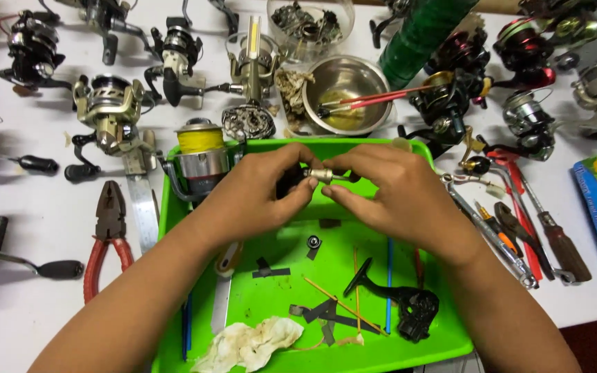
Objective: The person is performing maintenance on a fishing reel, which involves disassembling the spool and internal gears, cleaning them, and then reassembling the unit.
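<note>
Small metal shaft part pinched between left hand and right hand, both closed on it, fingertips meeting at the part. Grip held just above green tray. Directly left of grip: spinning reel with yellow line, touching left wrist area, sitting at tray's rim. Below grip, on tray floor: small black bearing, thin wooden sticks, black reel body piece, dirty rag. Behind grip, past tray edge: steel bowl with red chopsticks lying across it. Right of grip, off tray: screwdrivers and a wrench. Far left of grip: red-handled pliers. More reels across white table.
</note>
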